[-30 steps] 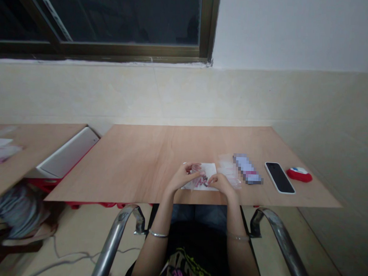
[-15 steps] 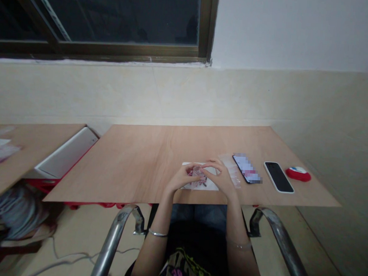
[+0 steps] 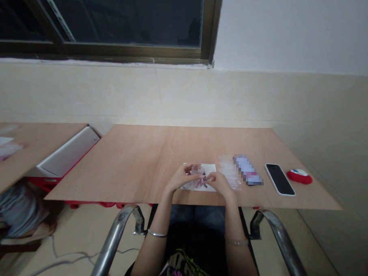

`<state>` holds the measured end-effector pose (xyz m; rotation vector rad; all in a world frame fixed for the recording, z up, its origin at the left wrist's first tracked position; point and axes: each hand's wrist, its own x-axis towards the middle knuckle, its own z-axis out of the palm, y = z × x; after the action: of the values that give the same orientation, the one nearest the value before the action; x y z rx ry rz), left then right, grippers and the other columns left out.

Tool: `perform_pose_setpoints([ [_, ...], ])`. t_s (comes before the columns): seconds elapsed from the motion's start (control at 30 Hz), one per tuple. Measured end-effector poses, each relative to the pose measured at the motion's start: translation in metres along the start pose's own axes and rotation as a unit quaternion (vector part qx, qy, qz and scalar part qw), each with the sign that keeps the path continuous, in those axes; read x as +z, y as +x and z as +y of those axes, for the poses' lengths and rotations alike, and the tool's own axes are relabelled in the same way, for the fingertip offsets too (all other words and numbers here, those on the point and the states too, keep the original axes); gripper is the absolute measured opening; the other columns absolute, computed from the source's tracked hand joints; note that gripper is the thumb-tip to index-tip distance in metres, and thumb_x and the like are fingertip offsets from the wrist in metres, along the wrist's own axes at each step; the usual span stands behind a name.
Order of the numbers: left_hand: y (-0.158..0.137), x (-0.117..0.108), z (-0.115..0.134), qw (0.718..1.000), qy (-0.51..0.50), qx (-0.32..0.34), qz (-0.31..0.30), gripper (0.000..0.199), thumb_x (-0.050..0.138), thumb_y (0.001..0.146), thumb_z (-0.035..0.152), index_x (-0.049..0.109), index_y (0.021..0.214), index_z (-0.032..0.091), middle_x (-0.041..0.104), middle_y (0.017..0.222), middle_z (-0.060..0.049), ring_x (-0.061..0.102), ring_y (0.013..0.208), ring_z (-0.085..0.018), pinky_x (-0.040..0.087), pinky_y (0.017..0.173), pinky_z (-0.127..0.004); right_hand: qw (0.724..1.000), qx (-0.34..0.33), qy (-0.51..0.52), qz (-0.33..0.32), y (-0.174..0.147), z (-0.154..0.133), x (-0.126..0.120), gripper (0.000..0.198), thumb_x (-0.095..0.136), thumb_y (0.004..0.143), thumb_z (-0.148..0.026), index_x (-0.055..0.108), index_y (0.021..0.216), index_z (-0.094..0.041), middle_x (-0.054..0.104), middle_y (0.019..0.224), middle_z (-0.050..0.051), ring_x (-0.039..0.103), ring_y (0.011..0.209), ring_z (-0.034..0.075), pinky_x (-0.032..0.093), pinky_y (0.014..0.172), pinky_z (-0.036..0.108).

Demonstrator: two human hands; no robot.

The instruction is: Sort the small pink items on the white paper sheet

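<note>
My left hand (image 3: 180,178) curls its fingers and thumb round a thin, clear plastic bag (image 3: 197,170) above a white sheet (image 3: 211,168). Small dark-red and pink pieces show through or beneath the plastic; which of the two I cannot tell. To the right, my right hand (image 3: 221,183) has its fingers bent in a pinch near the left thumb tip, over the sheet's right part. What lies in that pinch is too small to make out. More flat, clear plastic bags (image 3: 230,174) lie just beyond the right hand.
Right of the bags lie a phone with a blurred screen (image 3: 248,170), a white-cased phone (image 3: 279,179) and a red-and-white object (image 3: 299,177). All rest on the wooden table (image 3: 140,160). A second table (image 3: 50,134) with papers stands at left. Metal chair arms (image 3: 115,232) flank me.
My right hand has drawn back slightly and lower, its fingers going from arched over the plastic to a tight pinch. My left hand stays round the plastic bag.
</note>
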<state>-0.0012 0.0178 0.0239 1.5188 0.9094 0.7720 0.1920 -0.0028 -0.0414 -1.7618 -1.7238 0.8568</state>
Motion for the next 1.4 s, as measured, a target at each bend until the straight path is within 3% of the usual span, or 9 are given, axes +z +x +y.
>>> perform_pose_setpoints([
  [0.17, 0.001, -0.001, -0.004, 1.0, 0.006, 0.004, -0.002, 0.046, 0.073, 0.064, 0.032, 0.063, 0.106, 0.015, 0.065, 0.105, -0.01, 0.059, 0.095, -0.02, 0.044, 0.086, -0.036, 0.999, -0.001, -0.009, -0.031, 0.003, 0.006, 0.008, 0.012, 0.063, 0.064, -0.013, 0.069, 0.073, -0.016, 0.058, 0.06, -0.001, 0.051, 0.057, 0.012, 0.032, 0.051, 0.02],
  [0.6, -0.001, -0.001, -0.001, 1.0, 0.003, 0.006, -0.004, 0.048, 0.073, 0.065, 0.033, 0.061, 0.109, 0.014, 0.063, 0.109, -0.012, 0.058, 0.097, -0.021, 0.044, 0.087, -0.035, 0.999, 0.003, 0.028, -0.027, 0.009, 0.021, 0.017, 0.011, 0.062, 0.069, -0.019, 0.07, 0.075, -0.015, 0.063, 0.068, 0.003, 0.056, 0.064, 0.014, 0.037, 0.056, 0.021],
  [0.73, -0.002, -0.002, -0.001, 1.0, 0.008, 0.001, -0.006, 0.051, 0.074, 0.064, 0.033, 0.06, 0.11, 0.015, 0.063, 0.108, -0.012, 0.058, 0.097, -0.021, 0.043, 0.087, -0.036, 0.996, -0.008, 0.08, 0.025, 0.007, 0.007, 0.009, 0.013, 0.056, 0.074, -0.021, 0.067, 0.078, -0.014, 0.066, 0.076, 0.006, 0.057, 0.07, 0.015, 0.041, 0.064, 0.024],
  [0.9, 0.0, -0.001, -0.004, 1.0, 0.009, 0.008, -0.027, 0.051, 0.075, 0.061, 0.029, 0.061, 0.109, 0.015, 0.061, 0.112, -0.012, 0.057, 0.098, -0.02, 0.042, 0.089, -0.036, 0.969, -0.083, 0.158, 0.169, -0.007, -0.035, -0.019, 0.02, 0.052, 0.079, -0.033, 0.063, 0.082, -0.016, 0.065, 0.085, 0.007, 0.057, 0.082, 0.018, 0.043, 0.069, 0.026],
  [1.0, 0.002, 0.0, -0.006, 0.999, 0.002, 0.016, -0.042, 0.05, 0.074, 0.062, 0.027, 0.061, 0.108, 0.015, 0.062, 0.109, -0.01, 0.057, 0.096, -0.02, 0.043, 0.088, -0.034, 0.962, -0.126, 0.166, 0.175, -0.018, -0.058, -0.032, 0.021, 0.055, 0.079, -0.037, 0.065, 0.084, -0.019, 0.063, 0.091, 0.006, 0.056, 0.089, 0.019, 0.043, 0.074, 0.028],
  [1.13, 0.002, 0.0, -0.005, 0.999, -0.001, 0.032, -0.044, 0.046, 0.073, 0.063, 0.027, 0.062, 0.107, 0.016, 0.063, 0.106, -0.008, 0.057, 0.093, -0.019, 0.044, 0.086, -0.033, 0.963, -0.166, 0.174, 0.124, -0.024, -0.069, -0.032, 0.02, 0.058, 0.078, -0.039, 0.068, 0.083, -0.023, 0.061, 0.1, 0.005, 0.053, 0.1, 0.019, 0.04, 0.087, 0.031],
  [1.4, 0.0, -0.002, -0.005, 1.0, 0.009, 0.008, -0.016, 0.051, 0.075, 0.062, 0.028, 0.061, 0.109, 0.015, 0.062, 0.108, -0.011, 0.056, 0.098, -0.021, 0.043, 0.088, -0.036, 0.968, -0.101, 0.161, 0.162, -0.009, -0.042, -0.018, 0.025, 0.049, 0.083, -0.036, 0.064, 0.084, -0.017, 0.064, 0.087, 0.007, 0.058, 0.084, 0.018, 0.043, 0.071, 0.027],
])
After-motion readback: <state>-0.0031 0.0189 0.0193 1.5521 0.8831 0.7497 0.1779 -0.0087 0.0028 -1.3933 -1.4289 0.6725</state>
